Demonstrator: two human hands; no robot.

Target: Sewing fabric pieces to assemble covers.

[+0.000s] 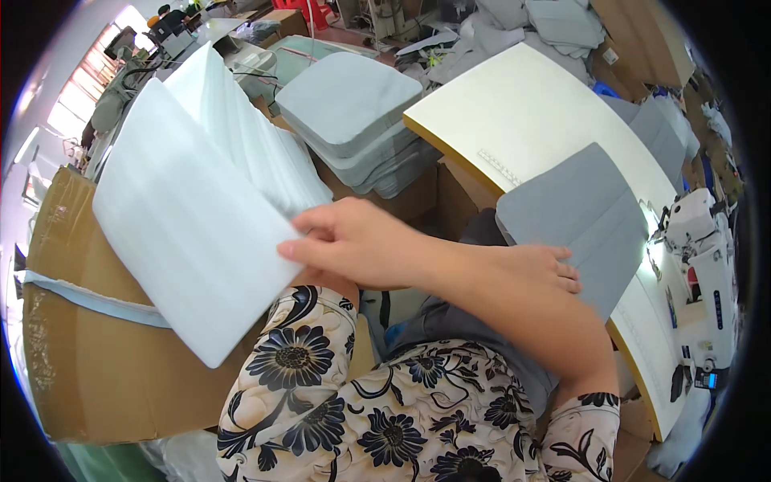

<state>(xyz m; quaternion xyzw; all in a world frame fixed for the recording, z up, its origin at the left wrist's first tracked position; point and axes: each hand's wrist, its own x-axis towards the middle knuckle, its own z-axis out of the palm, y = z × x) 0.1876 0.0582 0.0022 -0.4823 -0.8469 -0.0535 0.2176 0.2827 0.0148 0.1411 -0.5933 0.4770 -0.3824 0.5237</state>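
The right hand (pixel 353 241), reaching across the body, pinches the edge of a white foam sheet (pixel 189 241) above a cardboard box (pixel 88 369). The left hand (pixel 538 265) lies flat, fingers spread, on grey fabric (pixel 578 225) draped over the cream tabletop (pixel 538 112).

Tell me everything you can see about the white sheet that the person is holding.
The white sheet is a flat rectangle with rounded corners, and it looks like soft foam or padding. Faint parallel lines run across its surface. It is held tilted above a brown cardboard box. The right hand, reaching across the body, pinches its right edge. The left hand does not touch it; it lies on a grey fabric piece. Behind the sheet, more white sheets of the same kind stand in a stack.
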